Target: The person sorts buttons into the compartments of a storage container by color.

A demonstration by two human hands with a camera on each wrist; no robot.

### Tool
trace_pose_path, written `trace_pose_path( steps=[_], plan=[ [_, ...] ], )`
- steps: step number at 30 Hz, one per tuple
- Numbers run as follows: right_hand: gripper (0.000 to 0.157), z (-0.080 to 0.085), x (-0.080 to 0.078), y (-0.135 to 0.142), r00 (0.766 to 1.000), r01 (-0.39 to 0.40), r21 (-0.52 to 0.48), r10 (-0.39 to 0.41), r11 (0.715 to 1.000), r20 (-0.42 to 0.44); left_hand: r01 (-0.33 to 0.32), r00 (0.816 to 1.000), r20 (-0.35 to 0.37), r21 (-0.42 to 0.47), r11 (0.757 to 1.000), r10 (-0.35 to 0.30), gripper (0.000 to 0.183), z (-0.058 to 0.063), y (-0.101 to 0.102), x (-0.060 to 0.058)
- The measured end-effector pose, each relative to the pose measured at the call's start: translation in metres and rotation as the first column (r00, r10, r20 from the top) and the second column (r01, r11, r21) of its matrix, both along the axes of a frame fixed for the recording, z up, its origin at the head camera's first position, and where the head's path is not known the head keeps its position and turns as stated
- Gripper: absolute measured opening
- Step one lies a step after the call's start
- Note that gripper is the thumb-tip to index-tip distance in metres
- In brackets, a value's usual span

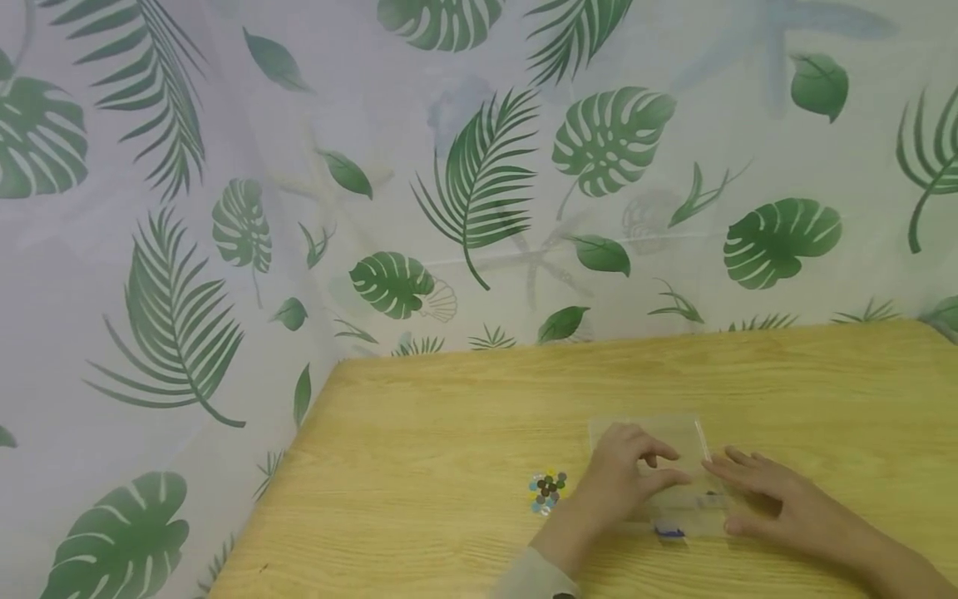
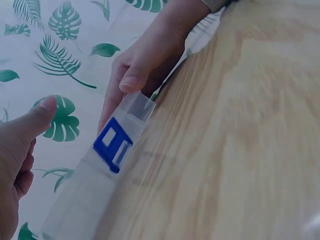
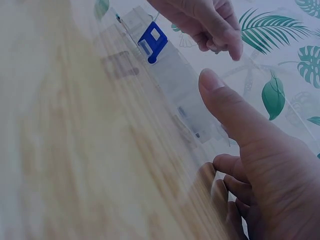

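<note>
Where a wooden table (image 1: 434,416) fills the foreground, a clear box (image 1: 684,439) lies near right; above it, the left hand (image 1: 617,474) parts thumb from fingers; the right hand (image 1: 789,507), fingers extended, touches its right edge; coloured discs (image 1: 549,489) lie left, a blue latch (image 1: 669,532) near.

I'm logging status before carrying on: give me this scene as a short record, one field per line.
Surface: wood-grain table
Backdrop: white sheet with green leaf print
Container: clear plastic box on the table
Fastening: blue clip on the box's near side; open or closed unclear
Small parts: coloured discs, clustered left of the box
Left hand: above the box, thumb and index fingertips apart, nothing seen between
Right hand: at the box's right side; contact unclear
</note>
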State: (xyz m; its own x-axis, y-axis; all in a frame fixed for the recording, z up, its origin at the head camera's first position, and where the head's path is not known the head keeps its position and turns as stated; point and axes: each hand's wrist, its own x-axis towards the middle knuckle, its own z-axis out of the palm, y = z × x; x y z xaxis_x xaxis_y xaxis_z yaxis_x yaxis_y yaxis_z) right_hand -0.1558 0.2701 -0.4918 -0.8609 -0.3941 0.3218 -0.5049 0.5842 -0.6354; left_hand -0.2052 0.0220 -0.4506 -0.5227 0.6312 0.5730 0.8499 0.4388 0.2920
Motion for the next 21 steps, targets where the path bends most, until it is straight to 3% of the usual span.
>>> trace_pose_path(
  steps=[4,10,14,21],
  plan=[
    [0.063,-0.001,0.0,0.0,1.0,0.001,0.0,-0.001,1.0,-0.003,0.021,1.0,0.001,0.037,0.999,-0.021,0.029,-0.001,-0.01,-0.001],
    [0.062,-0.003,0.001,0.0,1.0,-0.001,0.007,0.001,1.0,-0.008,0.083,0.995,0.039,0.127,0.988,-0.089,0.027,-0.012,-0.029,-0.003],
    [0.062,-0.005,0.002,0.002,0.999,0.01,0.034,-0.009,0.999,-0.037,0.094,0.995,0.011,0.137,0.986,-0.096,0.027,-0.015,-0.042,-0.004],
    [0.064,-0.005,0.002,0.003,0.999,0.016,0.029,-0.016,0.999,-0.029,0.091,0.977,0.176,0.167,0.982,-0.121,0.029,-0.014,-0.067,-0.002]
  ],
)
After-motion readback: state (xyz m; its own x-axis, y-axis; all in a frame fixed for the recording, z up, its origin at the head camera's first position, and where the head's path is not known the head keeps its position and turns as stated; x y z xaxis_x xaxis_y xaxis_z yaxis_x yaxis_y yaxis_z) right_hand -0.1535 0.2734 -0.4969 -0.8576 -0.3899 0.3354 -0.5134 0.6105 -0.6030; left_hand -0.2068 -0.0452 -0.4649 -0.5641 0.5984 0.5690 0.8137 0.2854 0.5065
